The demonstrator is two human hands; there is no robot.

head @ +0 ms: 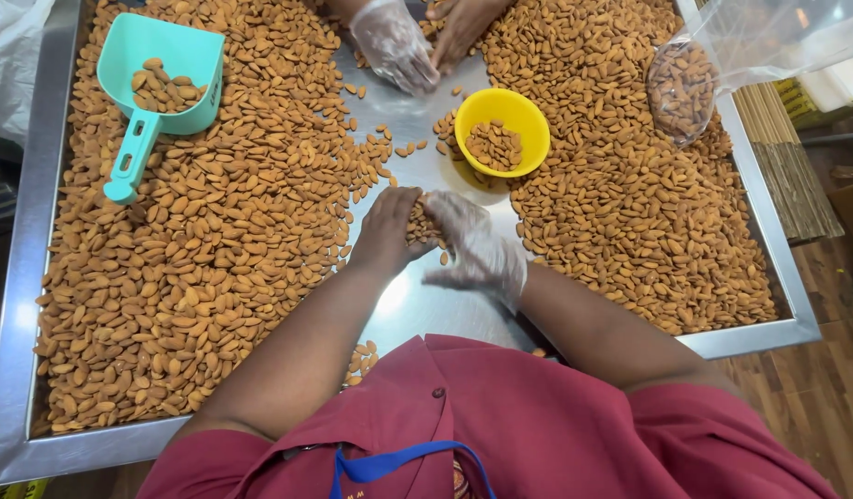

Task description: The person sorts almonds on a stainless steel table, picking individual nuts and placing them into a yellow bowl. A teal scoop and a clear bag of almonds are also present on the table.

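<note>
Almonds [214, 231] cover most of a shallow steel tray [24, 277], heaped in two broad drifts with a bare strip of brushed metal running down the middle. The kernels are teardrop-shaped, matte brown and faintly ridged, and they lie loose, a few scattered singly on the shiny strip.

The left hand [387, 231] is bare and curled over a small clutch of almonds [421, 226], fingers bent round them at the near end of the strip. The right hand [477, 251] wears a thin, crinkled, see-through plastic glove; its fingers are partly spread and loosely bent, its fingertips meeting the same clutch of kernels from the other side, so the two hands cup the nuts between them. How firmly either grips cannot be told.

Just beyond the hands sits a round yellow plastic bowl [528, 125], smooth-walled, with a thin layer of almonds in its bottom. On the left heap lies a mint-green plastic scoop [131, 157], box-shaped with a slotted handle, a few kernels resting inside it.

At the far edge, another person's hands work the pile: one in a clear glove [394, 44], one bare [459, 28], both touching the nuts. At the upper right hangs a clear plastic bag [685, 88], its rounded lower end filled with almonds. A maroon shirt [537, 416] with a blue strap fills the bottom of the view, above brown wood-grain floor [814, 388].
</note>
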